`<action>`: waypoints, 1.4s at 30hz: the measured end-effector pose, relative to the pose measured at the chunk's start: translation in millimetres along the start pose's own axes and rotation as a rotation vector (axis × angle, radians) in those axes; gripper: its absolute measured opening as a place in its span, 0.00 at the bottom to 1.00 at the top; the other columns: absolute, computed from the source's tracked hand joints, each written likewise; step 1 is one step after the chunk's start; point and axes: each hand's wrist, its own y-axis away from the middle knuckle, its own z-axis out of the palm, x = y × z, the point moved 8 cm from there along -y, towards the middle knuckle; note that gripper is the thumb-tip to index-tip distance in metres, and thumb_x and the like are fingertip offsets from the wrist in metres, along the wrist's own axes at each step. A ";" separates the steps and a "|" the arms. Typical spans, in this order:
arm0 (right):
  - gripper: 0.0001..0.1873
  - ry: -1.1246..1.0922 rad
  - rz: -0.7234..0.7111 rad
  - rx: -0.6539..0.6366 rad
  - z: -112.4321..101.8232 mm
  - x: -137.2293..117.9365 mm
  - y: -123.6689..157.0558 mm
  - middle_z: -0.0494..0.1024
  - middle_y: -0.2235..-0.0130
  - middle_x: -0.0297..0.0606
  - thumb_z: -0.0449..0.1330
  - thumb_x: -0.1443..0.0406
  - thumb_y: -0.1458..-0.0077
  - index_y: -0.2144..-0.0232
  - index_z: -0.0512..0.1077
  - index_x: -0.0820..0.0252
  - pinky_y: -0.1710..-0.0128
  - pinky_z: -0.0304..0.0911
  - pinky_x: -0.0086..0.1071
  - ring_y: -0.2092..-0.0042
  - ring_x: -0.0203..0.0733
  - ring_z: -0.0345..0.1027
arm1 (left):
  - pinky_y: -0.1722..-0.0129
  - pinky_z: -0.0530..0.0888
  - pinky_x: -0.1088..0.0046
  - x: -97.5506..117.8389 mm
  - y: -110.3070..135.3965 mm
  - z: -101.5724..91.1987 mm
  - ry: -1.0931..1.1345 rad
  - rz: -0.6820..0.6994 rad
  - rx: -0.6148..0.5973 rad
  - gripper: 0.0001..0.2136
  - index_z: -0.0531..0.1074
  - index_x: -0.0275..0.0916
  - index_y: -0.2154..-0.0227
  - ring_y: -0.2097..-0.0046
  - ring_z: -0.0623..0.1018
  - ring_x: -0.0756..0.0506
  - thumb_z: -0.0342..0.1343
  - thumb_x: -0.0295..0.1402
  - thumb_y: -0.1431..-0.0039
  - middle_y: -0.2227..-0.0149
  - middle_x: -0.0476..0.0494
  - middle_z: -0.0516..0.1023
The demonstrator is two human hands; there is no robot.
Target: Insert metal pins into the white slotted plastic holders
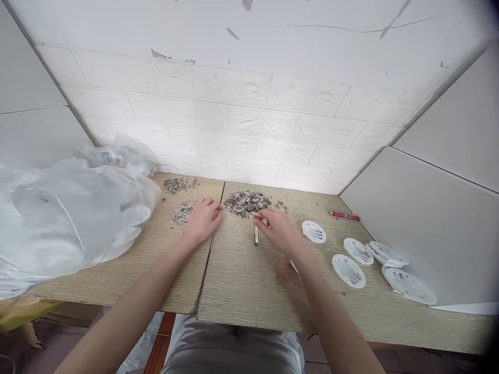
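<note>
My left hand (205, 218) is between a small pile of tiny light metal pieces (181, 212) and a larger heap of dark and silvery metal pieces (245, 201). Its thumb and index finger are closed together at the left edge of the heap; anything between them is too small to make out. At the heap's front right, my right hand (278, 227) pinches its fingertips above a narrow upright strip (256, 236) on the table. What those fingertips hold is unclear. A third pile of small metal bits (177, 185) lies behind the left hand.
Large clear plastic bags (78, 213) cover the table's left side. White oval cards (349, 270) bearing small slim items lie at the right, several of them overlapping. A red pen-like object (345, 215) rests near the right panel. A seam divides the wooden tabletop (241, 291).
</note>
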 end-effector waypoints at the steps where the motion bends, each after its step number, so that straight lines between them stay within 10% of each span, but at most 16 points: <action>1: 0.11 0.024 0.018 0.024 3.5 4.1 -6.8 0.76 0.61 0.41 0.52 0.63 0.37 0.64 0.74 0.61 0.63 0.58 0.33 0.60 0.43 0.67 | 0.53 0.68 0.59 1.4 0.5 2.1 -0.001 0.022 -0.011 0.10 0.73 0.38 0.63 0.52 0.70 0.38 0.47 0.29 0.40 0.59 0.40 0.74; 8: 0.10 0.021 0.209 0.162 -6.5 53.5 -8.8 0.76 0.57 0.43 0.54 0.65 0.40 0.60 0.74 0.61 0.61 0.59 0.34 0.57 0.45 0.69 | 0.51 0.69 0.60 26.4 8.5 22.9 0.061 0.275 -0.135 0.10 0.73 0.39 0.60 0.50 0.70 0.41 0.48 0.31 0.38 0.56 0.42 0.74; 13: 0.25 -0.185 0.218 -0.147 -5.6 78.6 6.3 0.76 0.53 0.43 0.64 0.54 0.51 0.52 0.72 0.59 0.60 0.63 0.34 0.55 0.45 0.70 | 0.49 0.69 0.60 31.3 9.8 27.3 0.117 0.343 -0.154 0.10 0.74 0.39 0.60 0.50 0.70 0.42 0.48 0.32 0.38 0.56 0.41 0.73; 22: 0.09 -0.116 0.162 -0.225 2.5 73.3 1.9 0.78 0.62 0.41 0.61 0.65 0.50 0.64 0.76 0.60 0.64 0.63 0.33 0.61 0.43 0.71 | 0.49 0.69 0.59 36.7 9.6 22.9 0.143 0.363 -0.157 0.10 0.74 0.39 0.60 0.50 0.70 0.42 0.47 0.31 0.38 0.56 0.41 0.74; 30: 0.27 -0.180 0.117 -0.283 10.8 63.7 8.7 0.73 0.55 0.43 0.67 0.53 0.55 0.53 0.73 0.59 0.58 0.64 0.35 0.55 0.46 0.68 | 0.49 0.69 0.60 38.2 9.7 19.6 0.126 0.362 -0.154 0.10 0.73 0.40 0.60 0.50 0.70 0.41 0.47 0.30 0.38 0.55 0.41 0.74; 42: 0.15 0.014 0.073 -0.144 7.3 51.2 5.3 0.73 0.56 0.43 0.60 0.62 0.46 0.55 0.76 0.59 0.60 0.60 0.34 0.57 0.45 0.68 | 0.48 0.68 0.59 45.2 13.5 13.2 0.212 0.326 -0.166 0.19 0.61 0.39 0.44 0.50 0.71 0.42 0.46 0.29 0.37 0.55 0.41 0.75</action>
